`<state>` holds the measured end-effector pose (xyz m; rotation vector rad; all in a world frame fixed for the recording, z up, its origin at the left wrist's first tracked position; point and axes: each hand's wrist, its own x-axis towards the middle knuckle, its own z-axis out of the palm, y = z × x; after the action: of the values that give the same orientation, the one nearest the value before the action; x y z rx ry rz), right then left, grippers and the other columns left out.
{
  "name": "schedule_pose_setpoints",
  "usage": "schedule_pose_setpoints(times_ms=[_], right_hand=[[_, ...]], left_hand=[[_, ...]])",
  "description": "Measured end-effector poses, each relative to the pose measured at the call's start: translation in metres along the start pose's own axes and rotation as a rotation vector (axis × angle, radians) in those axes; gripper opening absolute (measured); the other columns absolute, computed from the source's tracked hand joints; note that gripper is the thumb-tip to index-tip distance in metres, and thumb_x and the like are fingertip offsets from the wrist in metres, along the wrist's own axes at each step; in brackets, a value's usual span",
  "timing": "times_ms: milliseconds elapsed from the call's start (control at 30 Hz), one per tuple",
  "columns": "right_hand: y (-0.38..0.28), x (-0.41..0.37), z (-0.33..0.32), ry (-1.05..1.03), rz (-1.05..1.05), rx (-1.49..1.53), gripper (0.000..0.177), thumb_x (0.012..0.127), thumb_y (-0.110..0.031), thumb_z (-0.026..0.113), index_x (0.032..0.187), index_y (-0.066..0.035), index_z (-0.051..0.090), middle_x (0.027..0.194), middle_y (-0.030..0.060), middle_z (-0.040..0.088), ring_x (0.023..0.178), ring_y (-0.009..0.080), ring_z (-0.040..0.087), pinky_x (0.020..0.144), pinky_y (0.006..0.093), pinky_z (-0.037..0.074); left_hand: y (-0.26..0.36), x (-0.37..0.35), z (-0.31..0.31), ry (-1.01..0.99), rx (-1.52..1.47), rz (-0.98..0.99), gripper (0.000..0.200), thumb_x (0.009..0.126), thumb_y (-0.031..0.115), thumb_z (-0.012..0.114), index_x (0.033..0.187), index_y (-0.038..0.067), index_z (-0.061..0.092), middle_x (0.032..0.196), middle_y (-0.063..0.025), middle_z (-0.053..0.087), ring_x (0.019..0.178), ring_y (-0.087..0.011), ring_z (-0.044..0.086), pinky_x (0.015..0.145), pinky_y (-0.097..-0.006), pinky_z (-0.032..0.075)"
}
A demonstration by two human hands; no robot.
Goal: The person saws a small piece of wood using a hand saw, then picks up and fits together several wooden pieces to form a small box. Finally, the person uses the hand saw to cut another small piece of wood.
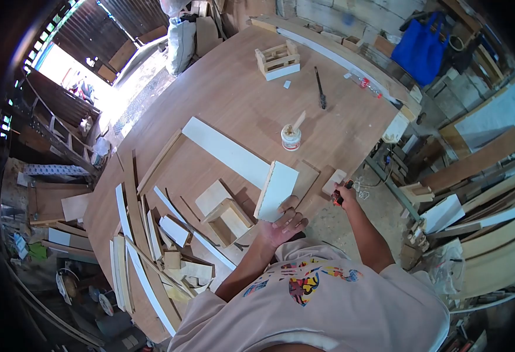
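Near the table's front edge, my left hand (pixel 285 223) is closed around the lower end of a white-faced wooden board (pixel 280 186). The board is tilted, with a rough pale edge facing left. Off to the right, my right hand (pixel 347 193) is wrapped around a hand tool with an orange and black handle (pixel 338 198); its exact kind is too small to make out. Close by that hand lies a small pale block (pixel 334 180). A long white strip (pixel 225 149) reaches from behind the board toward the upper left. An open wooden box (pixel 228 222) rests left of my left hand.
On the brown tabletop (pixel 234 82) stand a white tub (pixel 291 139) with a wooden stick and a small slatted crate (pixel 278 60). A dark slim tool (pixel 320 88) lies farther back. Wood strips (pixel 143 276) crowd the left; boards (pixel 474 158) lean at right.
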<state>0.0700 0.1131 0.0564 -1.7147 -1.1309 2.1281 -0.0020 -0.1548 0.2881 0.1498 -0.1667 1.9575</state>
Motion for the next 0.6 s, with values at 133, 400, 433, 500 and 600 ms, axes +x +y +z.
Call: schedule_pose_setpoints(times_ms=[133,400,433,500,600], right_hand=[[0.000,0.026,-0.003,0.000,-0.023,0.112,0.026,0.082,-0.013,0.074,0.097,-0.007,0.053,0.085,0.0074,0.061,0.066,0.0180,0.062,0.053,0.0296,0.056],[-0.002,0.031,-0.030,-0.200,-0.142,0.020,0.020,0.082,0.003,0.063,0.093,-0.008,0.050,0.080,0.0098,0.059,0.064,0.0233,0.063,0.058,0.0333,0.057],[-0.004,0.032,-0.033,-0.194,-0.146,0.028,0.020,0.082,0.003,0.063,0.093,-0.008,0.050,0.080,0.0098,0.059,0.064,0.0233,0.063,0.058,0.0333,0.057],[-0.004,0.031,-0.038,-0.165,-0.128,-0.156,0.021,0.083,0.005,0.060,0.091,-0.008,0.047,0.074,0.0101,0.057,0.062,0.0232,0.063,0.055,0.0348,0.057],[0.000,0.015,-0.044,-0.042,-0.123,-0.126,0.019,0.084,0.004,0.058,0.090,-0.009,0.046,0.078,0.0148,0.061,0.064,0.0233,0.065,0.052,0.0342,0.056]], left_hand=[[0.019,0.008,-0.011,0.116,0.077,0.061,0.040,0.099,0.046,0.034,0.078,0.014,0.045,0.046,0.0023,0.041,0.044,-0.0173,0.045,0.059,-0.0317,0.042],[0.031,0.037,0.000,0.514,0.604,0.037,0.049,0.099,0.052,0.033,0.085,0.008,0.049,0.050,-0.0019,0.045,0.039,-0.0194,0.047,0.044,-0.0326,0.042],[0.027,0.042,0.006,0.703,0.763,0.067,0.054,0.099,0.054,0.034,0.088,0.005,0.053,0.053,-0.0028,0.047,0.040,-0.0192,0.049,0.041,-0.0320,0.043],[0.023,0.048,0.004,0.710,0.887,0.060,0.051,0.099,0.049,0.039,0.097,0.001,0.056,0.060,-0.0058,0.054,0.042,-0.0170,0.052,0.042,-0.0319,0.046],[0.015,0.052,-0.025,0.662,1.358,-0.002,0.042,0.101,0.038,0.042,0.107,-0.002,0.053,0.068,-0.0069,0.058,0.047,-0.0119,0.053,0.046,-0.0275,0.045]])
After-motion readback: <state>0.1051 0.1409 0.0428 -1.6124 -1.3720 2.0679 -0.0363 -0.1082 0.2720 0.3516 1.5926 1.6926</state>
